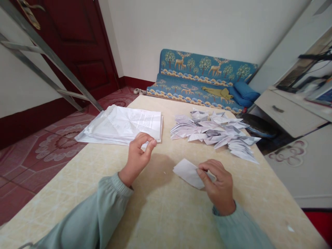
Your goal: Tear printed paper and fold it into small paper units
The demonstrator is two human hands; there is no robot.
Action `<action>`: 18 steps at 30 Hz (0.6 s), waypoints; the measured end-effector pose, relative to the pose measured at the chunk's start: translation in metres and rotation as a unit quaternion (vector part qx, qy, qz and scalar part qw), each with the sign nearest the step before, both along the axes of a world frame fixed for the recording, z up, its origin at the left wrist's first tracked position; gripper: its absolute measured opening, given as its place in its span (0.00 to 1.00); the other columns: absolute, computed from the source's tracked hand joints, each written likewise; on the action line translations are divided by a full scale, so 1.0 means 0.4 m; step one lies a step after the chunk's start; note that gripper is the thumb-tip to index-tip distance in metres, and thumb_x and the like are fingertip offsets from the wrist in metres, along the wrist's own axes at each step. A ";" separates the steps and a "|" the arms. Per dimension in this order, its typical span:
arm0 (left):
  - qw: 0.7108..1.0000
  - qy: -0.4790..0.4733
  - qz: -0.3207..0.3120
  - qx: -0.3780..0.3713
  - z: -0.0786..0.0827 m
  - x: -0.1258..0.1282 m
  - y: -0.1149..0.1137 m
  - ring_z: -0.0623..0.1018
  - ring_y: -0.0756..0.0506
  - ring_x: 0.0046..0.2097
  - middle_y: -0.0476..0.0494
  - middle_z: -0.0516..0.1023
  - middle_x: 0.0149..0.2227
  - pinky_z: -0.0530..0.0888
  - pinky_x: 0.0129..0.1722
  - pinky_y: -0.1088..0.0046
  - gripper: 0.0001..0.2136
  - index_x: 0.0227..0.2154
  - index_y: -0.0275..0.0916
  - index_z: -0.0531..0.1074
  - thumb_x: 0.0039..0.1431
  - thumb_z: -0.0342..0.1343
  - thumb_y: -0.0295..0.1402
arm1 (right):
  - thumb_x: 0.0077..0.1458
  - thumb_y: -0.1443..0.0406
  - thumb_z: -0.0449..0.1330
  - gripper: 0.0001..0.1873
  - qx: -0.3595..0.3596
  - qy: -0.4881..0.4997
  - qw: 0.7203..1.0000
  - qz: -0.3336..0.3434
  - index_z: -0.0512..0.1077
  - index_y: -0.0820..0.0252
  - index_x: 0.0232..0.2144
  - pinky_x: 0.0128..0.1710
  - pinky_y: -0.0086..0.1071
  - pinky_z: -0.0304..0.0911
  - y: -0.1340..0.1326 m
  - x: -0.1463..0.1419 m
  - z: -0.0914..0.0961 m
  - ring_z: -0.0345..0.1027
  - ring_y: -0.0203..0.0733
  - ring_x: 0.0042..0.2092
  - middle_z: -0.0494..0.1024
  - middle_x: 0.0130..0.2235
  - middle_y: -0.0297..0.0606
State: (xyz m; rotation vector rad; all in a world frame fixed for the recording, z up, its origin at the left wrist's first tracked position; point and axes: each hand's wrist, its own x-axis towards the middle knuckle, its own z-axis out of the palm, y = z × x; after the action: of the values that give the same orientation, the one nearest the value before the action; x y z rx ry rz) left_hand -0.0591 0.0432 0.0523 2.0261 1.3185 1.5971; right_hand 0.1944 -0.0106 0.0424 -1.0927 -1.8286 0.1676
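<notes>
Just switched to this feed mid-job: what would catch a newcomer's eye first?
The heap of folded papers at the far right of the table stands out, opposite a stack of sheets at far left. Nearer, the right hand holds one folded paper while the left hand pinches the stack's near corner.

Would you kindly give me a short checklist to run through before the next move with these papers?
1. Right hand holds the small folded white paper piece: ok.
2. Left hand has its fingertips at the near edge of the stack of white printed sheets: ok.
3. Only one sheet pinched: cannot tell.
4. Pile of folded white paper shapes lies apart from the stack: ok.
5. Bare pale yellow tabletop between the hands: ok.
</notes>
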 end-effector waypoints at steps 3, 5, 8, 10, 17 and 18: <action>0.987 0.005 -0.142 -0.070 -0.002 0.050 -0.027 0.73 0.45 0.41 0.42 0.74 0.38 0.68 0.43 0.68 0.16 0.38 0.37 0.69 0.52 0.57 0.44 | 0.53 0.69 0.58 0.05 -0.037 0.010 0.999 0.032 0.71 0.59 0.26 0.35 0.37 0.58 -0.005 -0.030 0.006 0.65 0.40 0.30 0.72 0.25 0.35; 0.976 0.019 -0.194 -0.100 -0.012 0.088 -0.048 0.74 0.45 0.38 0.43 0.76 0.40 0.68 0.42 0.69 0.28 0.47 0.38 0.67 0.43 0.64 0.44 | 0.53 0.68 0.58 0.05 -0.052 0.014 0.997 0.047 0.71 0.59 0.25 0.34 0.36 0.57 -0.012 -0.049 0.007 0.64 0.39 0.29 0.71 0.24 0.34; 0.963 0.030 -0.226 -0.145 -0.027 0.122 -0.073 0.75 0.49 0.31 0.47 0.78 0.28 0.68 0.35 0.74 0.10 0.33 0.38 0.75 0.51 0.60 0.39 | 0.53 0.68 0.58 0.05 -0.067 0.032 0.996 0.056 0.71 0.59 0.25 0.34 0.35 0.58 -0.022 -0.064 0.001 0.64 0.39 0.29 0.71 0.24 0.33; 0.963 0.021 -0.224 -0.149 -0.032 0.127 -0.080 0.74 0.51 0.28 0.47 0.78 0.24 0.67 0.30 0.77 0.10 0.25 0.36 0.75 0.56 0.56 0.37 | 0.53 0.67 0.59 0.05 -0.095 0.051 0.993 0.047 0.72 0.59 0.26 0.34 0.34 0.59 -0.025 -0.065 -0.007 0.65 0.39 0.30 0.72 0.25 0.34; 0.979 0.013 -0.160 -0.127 -0.025 0.109 -0.070 0.73 0.51 0.25 0.47 0.77 0.22 0.66 0.26 0.79 0.12 0.23 0.35 0.75 0.57 0.54 0.35 | 0.51 0.61 0.60 0.12 -0.231 0.092 0.969 -0.007 0.71 0.60 0.20 0.26 0.29 0.56 -0.015 -0.048 -0.024 0.61 0.36 0.25 0.69 0.20 0.31; 0.979 0.010 -0.154 -0.135 -0.026 0.108 -0.068 0.73 0.51 0.25 0.47 0.76 0.22 0.65 0.26 0.79 0.12 0.22 0.35 0.75 0.58 0.53 0.35 | 0.51 0.60 0.60 0.13 -0.242 0.101 0.965 -0.008 0.70 0.60 0.19 0.25 0.29 0.54 -0.013 -0.044 -0.026 0.59 0.35 0.23 0.67 0.19 0.30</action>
State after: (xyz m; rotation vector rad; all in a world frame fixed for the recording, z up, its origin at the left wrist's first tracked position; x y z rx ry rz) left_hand -0.0157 0.0160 0.0418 1.9669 1.0919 1.1952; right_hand 0.1767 -0.0156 0.0321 -1.3664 -1.6310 0.7215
